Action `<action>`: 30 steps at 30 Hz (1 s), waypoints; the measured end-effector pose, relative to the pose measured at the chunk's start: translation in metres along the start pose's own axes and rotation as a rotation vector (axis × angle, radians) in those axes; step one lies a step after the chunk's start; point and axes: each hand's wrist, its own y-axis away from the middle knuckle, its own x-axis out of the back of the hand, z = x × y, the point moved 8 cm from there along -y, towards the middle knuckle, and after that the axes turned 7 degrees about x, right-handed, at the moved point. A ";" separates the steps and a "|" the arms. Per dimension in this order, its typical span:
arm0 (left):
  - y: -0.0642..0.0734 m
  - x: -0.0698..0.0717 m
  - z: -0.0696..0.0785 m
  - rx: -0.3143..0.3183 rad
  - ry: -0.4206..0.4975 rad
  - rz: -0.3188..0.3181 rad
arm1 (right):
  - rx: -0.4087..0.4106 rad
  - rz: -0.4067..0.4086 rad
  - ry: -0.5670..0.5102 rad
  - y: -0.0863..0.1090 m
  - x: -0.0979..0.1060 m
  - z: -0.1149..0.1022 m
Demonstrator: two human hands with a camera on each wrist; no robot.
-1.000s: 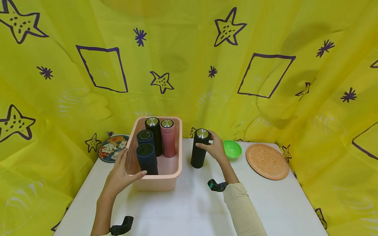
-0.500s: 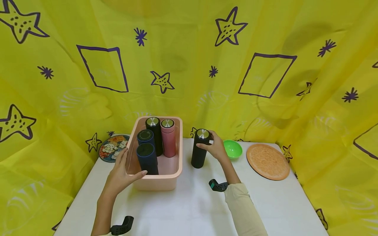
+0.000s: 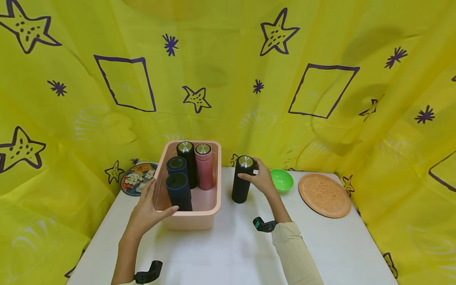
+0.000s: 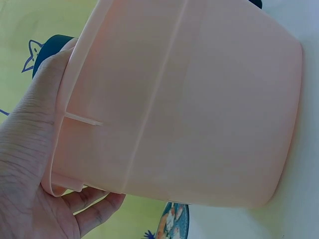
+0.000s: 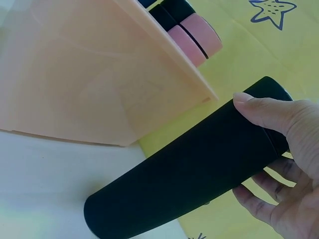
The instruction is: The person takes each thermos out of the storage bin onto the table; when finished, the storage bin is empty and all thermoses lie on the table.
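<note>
A pink plastic bin (image 3: 189, 221) stands on the white table, holding several bottles. My left hand (image 3: 144, 213) grips its rim at the near left corner, thumb over the front edge and fingers along the left side. To the bin's right, my right hand (image 3: 261, 178) holds a black thermos bottle (image 5: 184, 164) near its silver-topped lid. That bottle is upright, its base at the tabletop. Inside the bin stand another black bottle (image 3: 191, 170), a pink bottle (image 3: 204, 174) and two dark blue bottles, the nearer blue bottle (image 3: 179, 196) by my left thumb.
A green bowl (image 3: 282, 181) sits behind my right hand. Farther right lies a round orange-brown board (image 3: 324, 196). A round patterned plate (image 3: 137, 180) is partly hidden behind the bin's left side. Yellow curtain (image 3: 228, 79) surrounds the back and sides of the table (image 3: 228, 257).
</note>
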 end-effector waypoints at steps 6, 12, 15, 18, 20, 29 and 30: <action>0.000 -0.001 0.000 -0.005 0.002 0.000 | 0.006 -0.002 -0.009 0.000 0.000 0.000; -0.001 -0.001 -0.001 -0.005 0.002 0.003 | 0.014 0.007 -0.030 0.000 0.000 -0.001; -0.001 -0.001 -0.001 -0.007 0.001 0.004 | 0.036 0.017 -0.035 0.000 0.002 -0.005; -0.001 0.000 -0.001 -0.004 -0.001 0.003 | 0.071 0.028 -0.028 -0.002 0.003 -0.010; 0.000 0.000 0.000 -0.001 -0.003 0.000 | 0.083 0.037 -0.022 -0.002 0.005 -0.013; 0.002 0.001 0.003 -0.001 0.005 -0.005 | 0.130 0.065 0.018 -0.003 0.011 -0.030; 0.002 0.001 0.003 -0.001 0.003 -0.006 | 0.144 0.068 0.029 -0.003 0.012 -0.034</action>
